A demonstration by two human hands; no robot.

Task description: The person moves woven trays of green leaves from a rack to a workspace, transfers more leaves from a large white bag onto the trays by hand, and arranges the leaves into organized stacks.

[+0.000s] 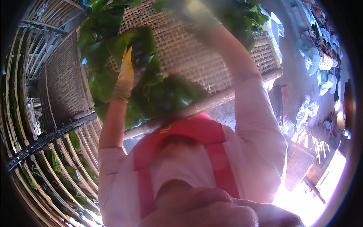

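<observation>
My left hand [127, 70], in a yellow glove, lies on a glossy green sheet [145, 39] at the left of a woven bamboo mat [176, 43]. Its visible fingers stretch out away from me; the rest of them blend into the dark sheet. More green sheets [174, 92] overlap below and beside that hand. My right hand [200, 13], also in a yellow glove, reaches to the far side over more green sheets [236, 24]. It is smeared by motion, so its fingers and any hold cannot be made out.
A bamboo pole [223, 99] edges the near side of the mat. Slatted bamboo racks [64, 151] with green sheets stand on the left, beside a woven panel [62, 75]. Clear plastic bags and heaped items [321, 62] lie on the floor at the right.
</observation>
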